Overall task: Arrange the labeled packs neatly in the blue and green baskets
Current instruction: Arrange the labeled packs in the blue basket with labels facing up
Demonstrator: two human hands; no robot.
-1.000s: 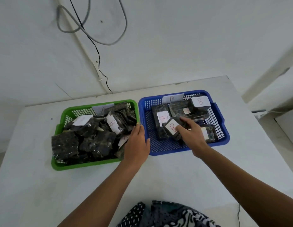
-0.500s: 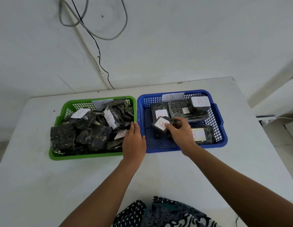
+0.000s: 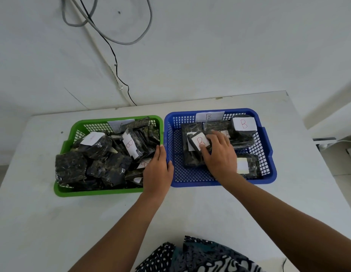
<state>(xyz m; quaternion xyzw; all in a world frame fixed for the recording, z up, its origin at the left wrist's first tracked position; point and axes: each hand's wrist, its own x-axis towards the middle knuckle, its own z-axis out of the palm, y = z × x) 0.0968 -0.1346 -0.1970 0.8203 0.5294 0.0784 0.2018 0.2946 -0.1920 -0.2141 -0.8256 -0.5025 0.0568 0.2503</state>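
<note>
Two baskets side by side on the white table (image 3: 190,213). Dark glossy packs with white paper labels, red "B". Blue basket (image 3: 268,173): about five packs; right hand (image 3: 219,154) pinching one B-labeled pack (image 3: 198,142) atop another. Green basket (image 3: 60,189): jumbled heap, uncountable; left hand (image 3: 158,169), fingers straight, against its right rim.
</note>
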